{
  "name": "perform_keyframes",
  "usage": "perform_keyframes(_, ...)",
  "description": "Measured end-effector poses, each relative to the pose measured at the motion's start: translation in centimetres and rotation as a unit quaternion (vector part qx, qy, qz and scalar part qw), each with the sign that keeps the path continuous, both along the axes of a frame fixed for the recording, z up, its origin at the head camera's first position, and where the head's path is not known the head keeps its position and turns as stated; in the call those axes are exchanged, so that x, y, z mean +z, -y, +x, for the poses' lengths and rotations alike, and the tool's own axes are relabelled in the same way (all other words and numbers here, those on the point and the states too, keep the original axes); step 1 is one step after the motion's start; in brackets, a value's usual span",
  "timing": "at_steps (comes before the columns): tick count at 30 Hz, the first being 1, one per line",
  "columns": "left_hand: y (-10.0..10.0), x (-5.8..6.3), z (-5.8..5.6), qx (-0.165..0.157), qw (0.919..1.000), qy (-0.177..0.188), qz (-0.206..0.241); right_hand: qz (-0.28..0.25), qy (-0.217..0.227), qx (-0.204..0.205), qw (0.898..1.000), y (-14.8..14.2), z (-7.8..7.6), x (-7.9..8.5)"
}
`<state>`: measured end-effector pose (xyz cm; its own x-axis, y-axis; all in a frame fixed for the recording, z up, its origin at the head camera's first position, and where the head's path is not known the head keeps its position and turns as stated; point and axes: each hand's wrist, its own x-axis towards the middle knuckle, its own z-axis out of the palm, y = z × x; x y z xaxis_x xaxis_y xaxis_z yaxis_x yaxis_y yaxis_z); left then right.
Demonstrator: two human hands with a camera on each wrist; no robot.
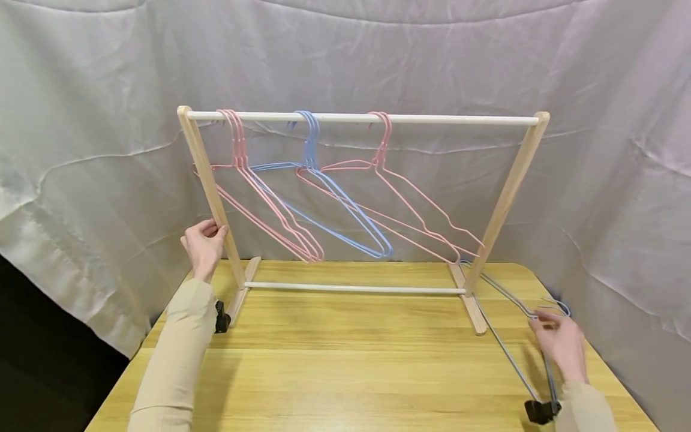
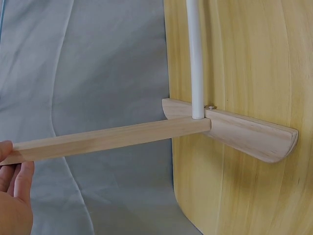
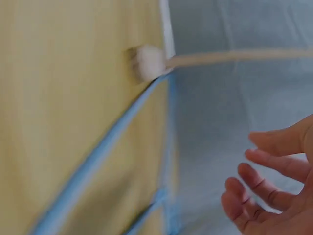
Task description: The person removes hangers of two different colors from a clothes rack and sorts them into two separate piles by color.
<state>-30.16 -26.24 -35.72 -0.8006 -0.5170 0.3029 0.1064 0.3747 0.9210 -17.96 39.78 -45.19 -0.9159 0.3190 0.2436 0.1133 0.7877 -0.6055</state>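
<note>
My left hand grips the left post of a wooden clothes rack, thumb and fingers on either side of it; the left wrist view shows the same hold on the post. At the table's right side, my right hand hovers by the hooks of blue-grey hangers lying flat. In the right wrist view its fingers are spread and loosely bent, with nothing between them, apart from the blurred hanger. Pink hangers, blue hangers and more pink hangers hang from the white rail.
The rack stands on two wooden feet, joined by a low white bar. Its right post rises close to the lying hangers. A grey curtain hangs behind the wooden table.
</note>
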Motion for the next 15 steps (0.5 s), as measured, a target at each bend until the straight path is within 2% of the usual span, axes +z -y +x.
perform_keyframes(4, 0.1, -0.1, -0.2, 0.006, 1.0, 0.001, -0.002, -0.037, -0.098, 0.032, 0.994, 2.6, -1.5, 3.8)
perform_keyframes(6, 0.1, -0.2, -0.3, 0.008, 1.0, 0.004, -0.004, -0.068, -0.144, 0.054, 0.986, 4.2, -2.4, 6.0)
perform_keyframes(9, 0.1, -0.3, -0.4, 0.012, 0.9999, 0.002, -0.006, -0.103, -0.206, 0.101, 0.968, 6.5, -3.9, 9.0)
perform_keyframes(12, 0.1, -0.3, -0.4, 0.017, 0.9997, 0.002, -0.015, -0.119, -0.23, 0.165, 0.952, 8.7, -5.0, 11.8)
perform_keyframes(15, 0.0, -0.2, -0.4, 0.021, 0.9995, 0.004, -0.022, -0.119, -0.226, 0.231, 0.939, 10.6, -5.8, 14.1)
